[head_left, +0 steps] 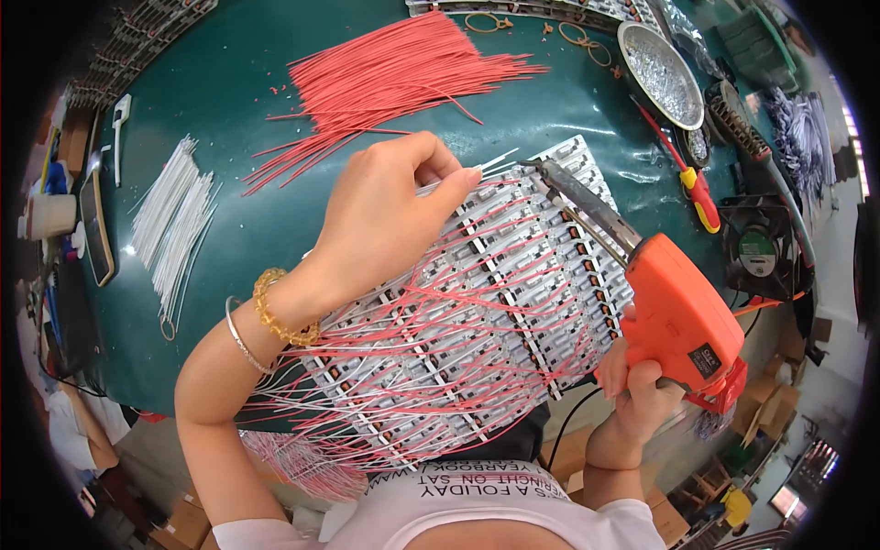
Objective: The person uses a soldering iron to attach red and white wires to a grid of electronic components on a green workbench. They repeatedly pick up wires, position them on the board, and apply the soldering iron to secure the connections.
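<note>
My left hand (pixel 385 202) is closed in a pinch, and thin white wire ends (pixel 500 158) stick out past its fingertips at the far edge of a circuit board panel (pixel 587 170). In my right hand (pixel 637 390) is an orange soldering gun (pixel 683 312), gripped by its handle. The gun's dark tip (pixel 536 167) is at the panel's far edge, close to those wire ends; whether they touch I cannot tell. Rows of small boards make up the panel, and many red and white wires (pixel 431 339) trail across it toward the near left.
Beyond the panel lies a pile of red wires (pixel 385 78); white wires (pixel 176 225) lie at the left beside a phone (pixel 95 227). To the right are a metal dish (pixel 662 73), a red-yellow screwdriver (pixel 698 197), an iron stand (pixel 741 124) and a small fan (pixel 759 247).
</note>
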A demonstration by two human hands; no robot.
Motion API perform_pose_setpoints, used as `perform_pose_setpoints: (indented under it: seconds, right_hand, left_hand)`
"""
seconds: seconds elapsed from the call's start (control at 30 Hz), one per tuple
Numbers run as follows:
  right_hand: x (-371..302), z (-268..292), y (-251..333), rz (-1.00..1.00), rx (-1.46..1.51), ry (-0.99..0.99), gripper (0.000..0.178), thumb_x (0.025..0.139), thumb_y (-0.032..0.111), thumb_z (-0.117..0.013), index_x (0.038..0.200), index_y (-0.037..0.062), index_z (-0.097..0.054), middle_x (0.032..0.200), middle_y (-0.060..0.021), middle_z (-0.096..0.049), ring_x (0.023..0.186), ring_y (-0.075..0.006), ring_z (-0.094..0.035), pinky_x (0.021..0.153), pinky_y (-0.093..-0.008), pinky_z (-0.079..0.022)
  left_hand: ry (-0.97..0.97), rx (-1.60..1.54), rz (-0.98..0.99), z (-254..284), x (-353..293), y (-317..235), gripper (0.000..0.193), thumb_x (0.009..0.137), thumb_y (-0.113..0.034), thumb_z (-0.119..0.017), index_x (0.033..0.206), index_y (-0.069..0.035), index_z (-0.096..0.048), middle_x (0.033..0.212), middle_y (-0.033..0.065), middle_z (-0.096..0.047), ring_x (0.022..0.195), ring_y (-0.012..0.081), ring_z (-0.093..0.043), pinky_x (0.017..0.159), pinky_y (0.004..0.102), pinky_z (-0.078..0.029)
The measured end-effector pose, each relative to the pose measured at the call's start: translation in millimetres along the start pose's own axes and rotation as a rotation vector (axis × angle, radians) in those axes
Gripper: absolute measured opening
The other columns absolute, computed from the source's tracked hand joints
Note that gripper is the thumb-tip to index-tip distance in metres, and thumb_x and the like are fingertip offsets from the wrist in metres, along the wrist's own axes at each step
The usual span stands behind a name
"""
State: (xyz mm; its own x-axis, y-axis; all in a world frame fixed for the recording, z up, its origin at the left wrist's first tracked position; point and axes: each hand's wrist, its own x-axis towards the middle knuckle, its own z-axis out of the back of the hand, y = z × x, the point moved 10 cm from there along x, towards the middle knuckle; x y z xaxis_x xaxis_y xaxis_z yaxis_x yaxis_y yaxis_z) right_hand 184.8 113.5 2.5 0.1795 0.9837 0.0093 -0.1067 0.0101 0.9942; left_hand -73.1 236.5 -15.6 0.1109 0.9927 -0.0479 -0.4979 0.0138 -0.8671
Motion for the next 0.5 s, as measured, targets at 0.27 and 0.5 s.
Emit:
perform_pose_setpoints:
  seconds: [0.27,0.5]
  right_hand:
    - [-5.6,19.2,-11.4,0.026,-0.124,0.009,0.067,0.089,0.045,-0.065,0.116,-0.0137,-0.047,0.053,-0.0011,-0.045,0.040,-0.0091,-0.040,0.040,-0.0235,-0.035]
    - [-8.7,23.2,-10.1,0.087,-0.256,0.027,0.068,0.088,0.045,-0.065,0.116,-0.0137,-0.047,0.051,-0.0010,-0.045,0.040,-0.0091,-0.040,0.040,-0.0232,-0.035]
  left_hand:
    - [0.005,0.029,0.013,-3.6,0.7,1.4,0.020,0.085,-0.016,-0.070,0.080,0.003,-0.064,0.072,0.0047,-0.063,0.066,0.0087,-0.055,0.063,0.0255,-0.044]
    - [-0.018,0.062,-0.027,-1.8,-0.1,-3.4,0.019,0.085,-0.016,-0.070,0.080,0.002,-0.064,0.071,0.0061,-0.063,0.064,0.0109,-0.056,0.063,0.0267,-0.044]
